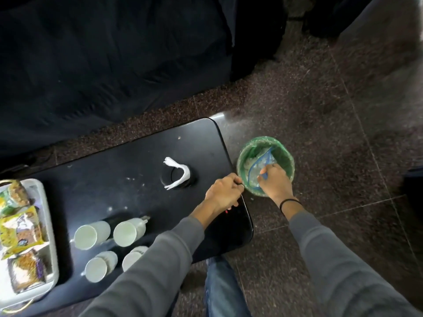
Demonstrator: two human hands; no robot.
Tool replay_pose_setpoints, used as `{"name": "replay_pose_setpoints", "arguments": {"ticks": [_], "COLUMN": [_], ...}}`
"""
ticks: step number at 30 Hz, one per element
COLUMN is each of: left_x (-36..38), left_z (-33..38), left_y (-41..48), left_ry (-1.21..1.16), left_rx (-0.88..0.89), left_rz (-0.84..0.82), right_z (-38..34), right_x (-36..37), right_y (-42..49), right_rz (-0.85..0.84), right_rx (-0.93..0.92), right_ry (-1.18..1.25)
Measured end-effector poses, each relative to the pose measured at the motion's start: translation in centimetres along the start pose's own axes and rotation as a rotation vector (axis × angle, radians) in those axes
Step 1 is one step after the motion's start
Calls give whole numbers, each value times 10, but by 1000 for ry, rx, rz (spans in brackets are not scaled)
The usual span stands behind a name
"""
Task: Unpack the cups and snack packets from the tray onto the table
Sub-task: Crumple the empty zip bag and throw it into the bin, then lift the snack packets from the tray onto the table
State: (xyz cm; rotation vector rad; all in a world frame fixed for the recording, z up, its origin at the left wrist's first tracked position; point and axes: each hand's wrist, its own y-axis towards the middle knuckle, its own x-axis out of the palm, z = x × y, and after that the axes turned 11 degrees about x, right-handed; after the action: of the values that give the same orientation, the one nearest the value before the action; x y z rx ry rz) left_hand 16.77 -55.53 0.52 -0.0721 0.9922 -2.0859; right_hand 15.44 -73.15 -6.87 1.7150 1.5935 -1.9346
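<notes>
A white tray [50, 225] sits at the table's left end and holds several yellow and brown snack packets [20, 227]. Several white cups [91, 234] stand on the black table [128, 161] just right of the tray, near the front edge. My right hand [274, 181] is over a green-lined bin [287, 156] on the floor, gripping a clear plastic bag with a blue edge [258, 165]. My left hand [223, 193] is closed at the table's right edge and pinches the bag's left side by the bin rim.
A white twisted strip [177, 172] lies over a round black recess in the table's middle. A dark fabric-covered seat [114, 53] fills the space behind the table. The speckled stone floor [320, 110] extends to the right. My jeans-clad leg [219, 291] is below the table's front edge.
</notes>
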Motion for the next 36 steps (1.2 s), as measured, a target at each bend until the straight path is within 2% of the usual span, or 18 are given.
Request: {"name": "replay_pose_setpoints", "arguments": {"ticks": [4, 9, 17, 25, 30, 36], "left_x": [-10, -32, -98, -196, -243, -290], "left_z": [-4, -33, -118, -241, -321, -402], "left_y": [-28, -71, -157, -250, -289, -324], "left_ry": [-14, -6, 25, -173, -224, -251], "left_rx": [21, 44, 75, 73, 41, -29], "left_rz": [13, 47, 261, 484, 583, 634], "right_z": [-18, -46, -133, -267, -339, -404], "right_x": [-9, -5, 36, 126, 196, 272], "right_y": [-44, -114, -215, -309, -354, -377], "right_rz": [56, 24, 1, -90, -129, -183], "right_rx": [-70, -162, -358, -549, -657, -697], "right_ry": [40, 85, 76, 115, 16, -100]}}
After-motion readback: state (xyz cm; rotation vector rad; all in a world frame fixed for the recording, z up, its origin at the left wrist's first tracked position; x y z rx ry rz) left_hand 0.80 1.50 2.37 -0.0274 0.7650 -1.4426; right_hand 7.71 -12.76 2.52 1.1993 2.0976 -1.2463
